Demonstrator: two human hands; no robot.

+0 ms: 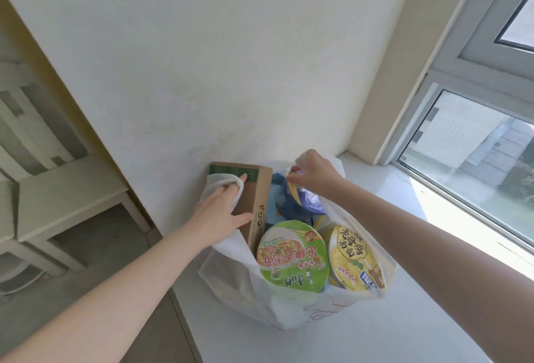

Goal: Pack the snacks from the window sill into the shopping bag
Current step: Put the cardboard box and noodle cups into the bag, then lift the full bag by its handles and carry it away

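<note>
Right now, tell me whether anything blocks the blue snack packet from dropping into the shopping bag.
Nothing visible does. The right hand pinches the blue snack packet inside the mouth of the shopping bag, beside the cardboard box. The green noodle bowl and yellow noodle bowl sit nearer the camera. What lies beneath is hidden.

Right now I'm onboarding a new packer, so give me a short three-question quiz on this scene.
1. True or false: the green-lidded noodle bowl lies inside the shopping bag.
2. What does the left hand rest against? A) cardboard box B) bottle C) tin
3. How many noodle bowls show in the bag?
Key: 1 true; 2 A; 3 two: that one and the yellow-lidded bowl.
</note>
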